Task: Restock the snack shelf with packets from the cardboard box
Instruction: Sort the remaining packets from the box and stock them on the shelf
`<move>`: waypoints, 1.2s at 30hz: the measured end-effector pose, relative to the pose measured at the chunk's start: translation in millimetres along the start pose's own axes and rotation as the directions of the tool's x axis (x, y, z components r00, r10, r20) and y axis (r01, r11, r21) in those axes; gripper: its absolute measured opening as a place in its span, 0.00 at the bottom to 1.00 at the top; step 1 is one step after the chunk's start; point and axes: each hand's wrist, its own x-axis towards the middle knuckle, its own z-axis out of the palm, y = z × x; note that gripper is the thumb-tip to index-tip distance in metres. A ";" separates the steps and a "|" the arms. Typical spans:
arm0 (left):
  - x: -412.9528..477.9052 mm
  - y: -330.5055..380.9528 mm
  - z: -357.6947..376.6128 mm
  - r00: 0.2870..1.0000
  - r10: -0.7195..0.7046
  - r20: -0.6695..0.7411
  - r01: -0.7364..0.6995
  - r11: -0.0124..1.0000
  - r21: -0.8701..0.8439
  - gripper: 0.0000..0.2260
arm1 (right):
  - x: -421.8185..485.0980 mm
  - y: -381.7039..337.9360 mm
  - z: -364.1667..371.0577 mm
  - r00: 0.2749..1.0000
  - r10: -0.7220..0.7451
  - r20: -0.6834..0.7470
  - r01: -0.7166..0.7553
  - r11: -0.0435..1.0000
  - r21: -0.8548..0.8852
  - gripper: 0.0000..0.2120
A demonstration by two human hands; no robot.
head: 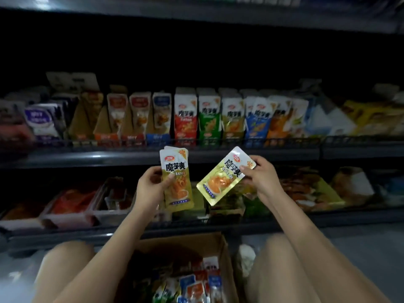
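Here, grips a stack [178, 182] of gold packets in the left hand [150, 189] and holds it upright, print facing the camera, with a second packet's edge peeking out behind the top one. Lays the thumb across the stack's front and curls the fingers behind, clamped on its lower half. Pinches one more gold packet [223, 176] in the right hand [260, 176], thumb on the top corner, fingers wrapped behind. Holds it tilted, top toward the upper right, bottom corner just beside the stack with a sliver of gap between.

Holds both in front of the shelf [196, 156], just below its rail and its row of upright cartons [232, 119] — red, green, yellow, blue and orange fronts with the same lettering as the packets. Shows, on the tier below, trays [72, 206] of red and orange goods, too dim and blurred to read.

Sits low with the box [225, 254] open between bare knees [290, 259], under the forearms — holds loose sachets [192, 285] in blue, white, orange and green.
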 end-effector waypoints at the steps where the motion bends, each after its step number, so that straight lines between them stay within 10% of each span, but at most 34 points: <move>1: 5.8 8.5 7.2 1.000 0.012 0.013 -0.012 1.000 -0.012 0.07 | 3.7 -10.4 -5.4 1.000 -0.015 -0.015 0.015 1.000 0.000 0.10; 13: 73.3 63.1 55.4 0.993 0.111 0.045 -0.108 0.992 -0.062 0.12 | 88.2 -94.9 -25.6 0.867 -0.421 -0.267 0.365 0.901 -0.234 0.09; 28: 135.0 66.2 75.1 0.986 0.155 0.057 -0.155 0.988 -0.012 0.07 | 179.0 -67.7 3.9 0.855 -0.478 0.199 0.460 0.526 -0.715 0.13; 32: 130.3 68.5 86.6 0.985 0.146 0.088 -0.140 0.987 -0.072 0.07 | 163.3 -70.7 4.7 0.628 -0.776 0.057 0.448 0.301 -0.842 0.20; 34: 126.1 69.8 94.1 0.982 0.146 0.123 -0.133 0.985 -0.109 0.06 | 143.3 -74.8 12.6 0.667 -0.745 0.011 0.507 0.442 -0.740 0.22; 36: 120.6 70.4 103.6 0.972 0.158 0.177 -0.139 0.984 -0.111 0.05 | 124.9 -77.0 24.2 0.889 -0.451 0.080 0.426 0.751 -0.504 0.25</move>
